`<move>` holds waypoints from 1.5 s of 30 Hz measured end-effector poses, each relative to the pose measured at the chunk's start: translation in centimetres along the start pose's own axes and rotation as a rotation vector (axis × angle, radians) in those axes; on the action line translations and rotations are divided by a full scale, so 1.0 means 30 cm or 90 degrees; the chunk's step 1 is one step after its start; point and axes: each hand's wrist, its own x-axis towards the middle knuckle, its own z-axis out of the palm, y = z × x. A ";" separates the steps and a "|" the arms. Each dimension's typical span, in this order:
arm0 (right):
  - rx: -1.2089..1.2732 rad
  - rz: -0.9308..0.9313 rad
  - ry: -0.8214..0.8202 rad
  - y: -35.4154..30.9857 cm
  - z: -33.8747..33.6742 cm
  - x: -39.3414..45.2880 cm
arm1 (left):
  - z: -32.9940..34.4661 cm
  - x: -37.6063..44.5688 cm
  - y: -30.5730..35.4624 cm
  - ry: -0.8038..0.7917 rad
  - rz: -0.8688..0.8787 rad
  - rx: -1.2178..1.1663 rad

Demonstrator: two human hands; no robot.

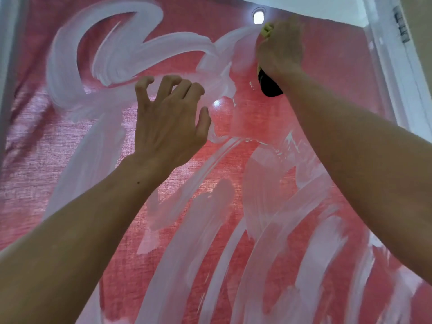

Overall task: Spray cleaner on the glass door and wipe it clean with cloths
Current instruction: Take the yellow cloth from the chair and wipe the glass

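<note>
The glass door [332,73] fills the view, with a red curtain behind it and wide white smears of cleaner [131,54] across it. My right hand [280,47] is raised high on the pane and grips a yellow and black sponge-like cloth [266,29] pressed against the glass at the end of a white streak. A dark part of it shows below the wrist. My left hand [168,122] rests on the glass in the middle, fingers curled and apart, holding nothing.
A white door frame [392,66] with a metal hinge [401,24] runs down the right side. A round ceiling light reflection [258,17] glows near the top. A pale frame edge [4,66] borders the left.
</note>
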 end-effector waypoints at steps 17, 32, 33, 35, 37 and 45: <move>0.023 -0.026 0.052 0.020 0.001 0.033 | 0.009 0.009 0.001 0.016 0.015 0.028; 0.073 -0.117 0.038 0.040 -0.007 -0.024 | 0.015 0.012 0.001 0.027 0.008 0.001; 0.063 -0.115 0.040 0.020 -0.007 -0.010 | 0.014 0.013 0.000 0.027 0.011 0.003; 0.079 -0.150 0.030 -0.013 0.001 0.013 | 0.013 0.015 -0.001 0.025 0.014 0.004; 0.104 -0.223 0.003 -0.033 0.020 0.012 | 0.012 0.018 -0.002 0.024 0.009 0.004; 0.135 -0.408 -0.055 0.012 0.006 -0.130 | 0.003 0.013 0.011 0.001 -0.007 -0.008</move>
